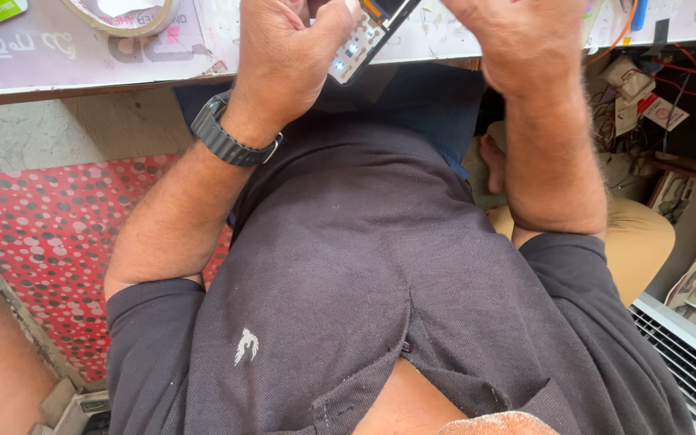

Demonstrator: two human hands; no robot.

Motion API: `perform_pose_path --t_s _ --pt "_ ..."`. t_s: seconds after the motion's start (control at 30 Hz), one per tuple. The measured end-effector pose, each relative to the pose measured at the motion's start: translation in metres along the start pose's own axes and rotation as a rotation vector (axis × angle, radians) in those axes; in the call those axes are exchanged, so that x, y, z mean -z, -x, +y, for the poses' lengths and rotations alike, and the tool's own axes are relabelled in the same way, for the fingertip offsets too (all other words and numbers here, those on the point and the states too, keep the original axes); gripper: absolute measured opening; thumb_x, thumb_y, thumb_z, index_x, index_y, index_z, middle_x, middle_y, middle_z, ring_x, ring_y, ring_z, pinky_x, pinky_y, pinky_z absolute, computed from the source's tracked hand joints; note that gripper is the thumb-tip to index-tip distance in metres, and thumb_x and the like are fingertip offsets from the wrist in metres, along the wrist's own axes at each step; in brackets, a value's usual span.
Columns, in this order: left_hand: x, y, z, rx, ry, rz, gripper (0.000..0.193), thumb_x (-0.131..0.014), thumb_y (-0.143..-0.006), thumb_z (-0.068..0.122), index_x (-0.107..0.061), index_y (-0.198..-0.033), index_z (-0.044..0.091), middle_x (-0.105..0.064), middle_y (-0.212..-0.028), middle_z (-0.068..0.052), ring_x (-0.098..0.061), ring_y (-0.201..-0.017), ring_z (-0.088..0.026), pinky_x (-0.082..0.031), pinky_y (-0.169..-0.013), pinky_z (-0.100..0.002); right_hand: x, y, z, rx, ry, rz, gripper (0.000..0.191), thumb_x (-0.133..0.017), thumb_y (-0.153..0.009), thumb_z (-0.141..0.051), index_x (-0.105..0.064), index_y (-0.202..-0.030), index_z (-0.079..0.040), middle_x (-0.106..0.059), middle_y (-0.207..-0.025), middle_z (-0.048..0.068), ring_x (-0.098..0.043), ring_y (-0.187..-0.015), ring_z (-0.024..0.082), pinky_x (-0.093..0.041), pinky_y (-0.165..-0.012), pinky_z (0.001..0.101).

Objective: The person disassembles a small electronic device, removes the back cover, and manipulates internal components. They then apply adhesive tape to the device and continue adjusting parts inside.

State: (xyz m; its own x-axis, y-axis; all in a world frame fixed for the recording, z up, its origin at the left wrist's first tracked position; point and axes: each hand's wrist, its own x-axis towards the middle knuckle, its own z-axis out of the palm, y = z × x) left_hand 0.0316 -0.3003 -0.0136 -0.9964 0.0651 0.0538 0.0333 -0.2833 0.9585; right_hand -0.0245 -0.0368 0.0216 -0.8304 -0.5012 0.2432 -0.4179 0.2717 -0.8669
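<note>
Head view: my left hand (296,52), watch (227,137) at the wrist, is closed around a small keypad phone (364,36) with lit keys, held at the edge of the worktable (58,52). My right hand (517,40) rises just beside the phone; whether its fingers grip anything I cannot tell. A tape roll (126,16) lies on the table, well apart.

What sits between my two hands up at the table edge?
In the head view, a small phone circuit board with lit spots; left hand grips it, right hand beside it.
</note>
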Motion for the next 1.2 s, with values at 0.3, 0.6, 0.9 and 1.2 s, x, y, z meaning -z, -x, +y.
perform_pose_path --t_s 0.3,0.6,0.9,1.2 --pt "-0.001 0.000 -0.011 0.027 0.003 0.051 0.019 -0.069 -0.112 0.010 -0.073 -0.097 0.000 -0.071 -0.082 0.000 -0.065 -0.071 -0.005 -0.051 -0.063 -0.023 -0.024 -0.003 -0.018 -0.272 -0.452 -0.031 0.015 -0.079 -0.109 0.004 -0.065 -0.112 0.001 -0.066 -0.101 0.003 -0.066 -0.092 0.011 -0.053 -0.080 0.0244" --pt "0.001 0.003 -0.013 -0.038 -0.073 0.060 0.020 -0.069 -0.114 0.014 -0.074 -0.101 0.000 -0.074 -0.084 -0.003 -0.070 -0.073 -0.007 -0.054 -0.062 -0.023 -0.027 -0.008 -0.023 -0.277 -0.604 -0.040 0.022 -0.076 -0.105 0.001 -0.063 -0.123 -0.001 -0.070 -0.113 0.006 -0.071 -0.105 0.014 -0.061 -0.095 0.0279" --pt "0.002 0.004 -0.015 -0.053 -0.172 0.080 0.027 -0.068 -0.114 0.015 -0.072 -0.090 0.002 -0.067 -0.071 0.000 -0.062 -0.061 -0.006 -0.044 -0.053 -0.022 -0.028 -0.005 -0.019 -0.230 -0.587 -0.040 0.025 -0.077 -0.108 0.000 -0.063 -0.127 -0.001 -0.069 -0.121 0.006 -0.071 -0.111 0.016 -0.061 -0.102 0.0304" --pt "0.001 0.003 -0.014 -0.057 -0.145 0.077 0.026 -0.069 -0.113 0.014 -0.073 -0.090 0.002 -0.067 -0.071 0.000 -0.061 -0.060 -0.006 -0.043 -0.053 -0.022 -0.030 -0.005 -0.020 -0.223 -0.605 -0.035 0.024 -0.079 -0.108 -0.001 -0.064 -0.127 -0.002 -0.070 -0.117 0.006 -0.071 -0.111 0.016 -0.061 -0.101 0.0300"
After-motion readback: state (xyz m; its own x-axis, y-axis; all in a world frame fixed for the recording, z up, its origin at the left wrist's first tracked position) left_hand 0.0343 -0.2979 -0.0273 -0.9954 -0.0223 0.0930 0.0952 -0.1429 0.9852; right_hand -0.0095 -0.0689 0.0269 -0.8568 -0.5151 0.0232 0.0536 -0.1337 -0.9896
